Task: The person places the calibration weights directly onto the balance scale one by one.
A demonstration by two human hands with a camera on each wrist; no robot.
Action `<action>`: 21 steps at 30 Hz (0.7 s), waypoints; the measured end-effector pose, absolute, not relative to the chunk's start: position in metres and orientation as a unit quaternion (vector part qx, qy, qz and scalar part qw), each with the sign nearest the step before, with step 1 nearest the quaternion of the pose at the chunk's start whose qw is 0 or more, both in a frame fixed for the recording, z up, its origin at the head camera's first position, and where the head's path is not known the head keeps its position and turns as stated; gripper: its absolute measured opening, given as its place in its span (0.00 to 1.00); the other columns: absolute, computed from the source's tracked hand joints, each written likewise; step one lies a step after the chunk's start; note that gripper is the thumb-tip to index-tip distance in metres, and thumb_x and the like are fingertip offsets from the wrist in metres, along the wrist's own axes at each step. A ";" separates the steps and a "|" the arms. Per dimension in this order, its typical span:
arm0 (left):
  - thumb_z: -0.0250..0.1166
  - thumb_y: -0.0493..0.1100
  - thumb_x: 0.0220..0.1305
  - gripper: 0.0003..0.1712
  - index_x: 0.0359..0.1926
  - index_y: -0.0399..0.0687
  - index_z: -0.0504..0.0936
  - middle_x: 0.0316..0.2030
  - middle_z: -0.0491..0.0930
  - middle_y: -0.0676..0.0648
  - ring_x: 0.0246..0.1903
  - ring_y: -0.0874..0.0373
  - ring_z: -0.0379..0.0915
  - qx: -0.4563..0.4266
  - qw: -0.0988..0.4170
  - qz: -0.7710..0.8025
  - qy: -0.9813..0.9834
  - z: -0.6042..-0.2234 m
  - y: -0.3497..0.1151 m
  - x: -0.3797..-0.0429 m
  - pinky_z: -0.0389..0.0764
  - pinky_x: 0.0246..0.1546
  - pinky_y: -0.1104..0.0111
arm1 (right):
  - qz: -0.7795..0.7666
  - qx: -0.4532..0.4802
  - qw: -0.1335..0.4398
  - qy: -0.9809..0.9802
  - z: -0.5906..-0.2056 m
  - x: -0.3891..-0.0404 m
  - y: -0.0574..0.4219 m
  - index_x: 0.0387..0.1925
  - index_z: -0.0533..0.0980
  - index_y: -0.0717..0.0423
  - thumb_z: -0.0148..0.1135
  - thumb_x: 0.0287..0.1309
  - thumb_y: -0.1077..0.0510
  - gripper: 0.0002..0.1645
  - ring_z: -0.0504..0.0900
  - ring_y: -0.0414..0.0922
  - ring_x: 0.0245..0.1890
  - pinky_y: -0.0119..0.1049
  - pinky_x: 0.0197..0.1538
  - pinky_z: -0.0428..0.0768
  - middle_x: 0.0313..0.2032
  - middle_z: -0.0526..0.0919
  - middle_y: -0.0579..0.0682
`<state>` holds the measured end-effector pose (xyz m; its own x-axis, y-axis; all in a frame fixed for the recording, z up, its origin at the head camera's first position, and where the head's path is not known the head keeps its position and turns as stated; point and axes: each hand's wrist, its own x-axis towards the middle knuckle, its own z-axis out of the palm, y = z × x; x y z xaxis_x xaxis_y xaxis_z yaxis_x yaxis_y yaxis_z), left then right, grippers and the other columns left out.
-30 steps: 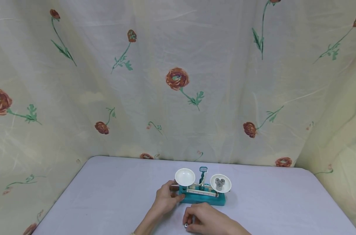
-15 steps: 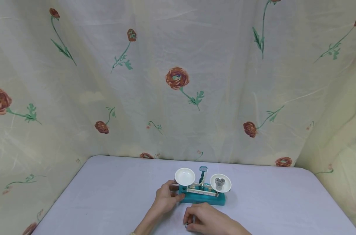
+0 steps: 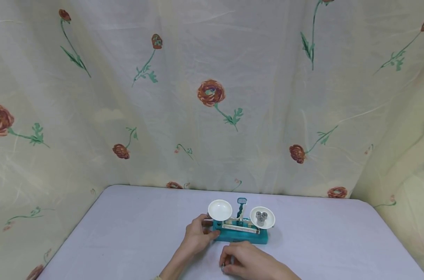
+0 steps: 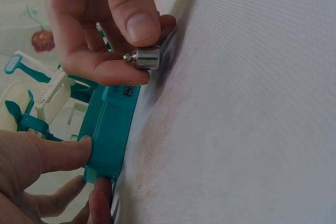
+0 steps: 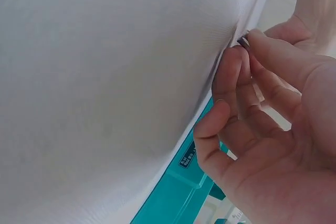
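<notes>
A teal balance scale (image 3: 241, 236) stands on the table, with a white pan at each side. Its left pan (image 3: 220, 210) is bare, and its right pan (image 3: 270, 221) carries three metal weights (image 3: 261, 217). My left hand (image 3: 196, 236) grips the left end of the base, thumb on the front. In front of the scale, my right hand (image 3: 246, 259) pinches a small thin metal piece (image 5: 243, 40) between thumb and finger, mostly hidden by the fingertips. Close to that hand, a knobbed silver weight (image 4: 147, 57) stands upright on the table, apart from the fingertips in the right wrist view.
A pale cloth covers the table (image 3: 138, 225). Behind it and along both sides hangs a cream curtain (image 3: 177, 124) with printed red flowers. The scale's teal pointer post (image 3: 240, 208) rises between the pans.
My right hand has shifted very slightly to the right, and less of the small piece at its fingertips shows. The left hand and the scale look unchanged.
</notes>
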<state>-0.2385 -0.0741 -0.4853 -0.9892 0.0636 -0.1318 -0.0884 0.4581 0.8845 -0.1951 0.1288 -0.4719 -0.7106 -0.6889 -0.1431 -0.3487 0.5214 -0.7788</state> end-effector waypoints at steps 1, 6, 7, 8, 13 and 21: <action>0.77 0.37 0.65 0.31 0.67 0.40 0.78 0.58 0.86 0.37 0.44 0.55 0.80 -0.008 0.073 0.520 0.851 -0.485 -0.074 -0.239 0.85 0.46 0.61 | -0.378 -0.310 0.221 0.844 -0.471 -0.195 0.129 0.43 0.86 0.44 0.70 0.70 0.56 0.02 0.78 0.28 0.36 0.25 0.44 0.81 0.36 0.85 0.33; 0.76 0.37 0.65 0.31 0.67 0.40 0.78 0.58 0.86 0.36 0.43 0.55 0.80 -0.007 0.076 0.518 0.852 -0.485 -0.074 -0.239 0.85 0.45 0.61 | -0.374 -0.315 0.216 0.845 -0.466 -0.194 0.132 0.44 0.86 0.44 0.70 0.71 0.55 0.03 0.78 0.28 0.36 0.25 0.45 0.81 0.37 0.85 0.33; 0.76 0.37 0.65 0.31 0.67 0.40 0.78 0.58 0.86 0.36 0.43 0.55 0.80 -0.006 0.077 0.518 0.852 -0.486 -0.074 -0.239 0.85 0.45 0.61 | -0.372 -0.318 0.212 0.846 -0.465 -0.194 0.132 0.44 0.86 0.44 0.70 0.71 0.55 0.03 0.78 0.28 0.37 0.25 0.45 0.81 0.37 0.85 0.33; 0.76 0.37 0.65 0.31 0.67 0.40 0.78 0.58 0.86 0.36 0.43 0.55 0.80 -0.006 0.077 0.518 0.852 -0.486 -0.074 -0.239 0.85 0.45 0.61 | -0.374 -0.317 0.212 0.846 -0.464 -0.194 0.133 0.44 0.86 0.44 0.70 0.71 0.55 0.03 0.78 0.28 0.37 0.25 0.46 0.81 0.37 0.85 0.33; 0.77 0.37 0.65 0.31 0.66 0.39 0.78 0.58 0.86 0.36 0.43 0.55 0.81 -0.001 0.072 0.519 0.852 -0.486 -0.074 -0.238 0.86 0.44 0.61 | -0.366 -0.333 0.192 0.847 -0.460 -0.193 0.136 0.44 0.85 0.45 0.69 0.71 0.56 0.03 0.78 0.26 0.38 0.26 0.46 0.82 0.38 0.85 0.32; 0.77 0.37 0.65 0.30 0.66 0.39 0.79 0.57 0.86 0.36 0.44 0.54 0.81 -0.004 0.068 0.517 0.853 -0.485 -0.073 -0.238 0.86 0.46 0.59 | -0.354 -0.342 0.167 0.854 -0.454 -0.192 0.142 0.46 0.85 0.45 0.69 0.72 0.56 0.04 0.78 0.25 0.40 0.27 0.48 0.83 0.40 0.85 0.32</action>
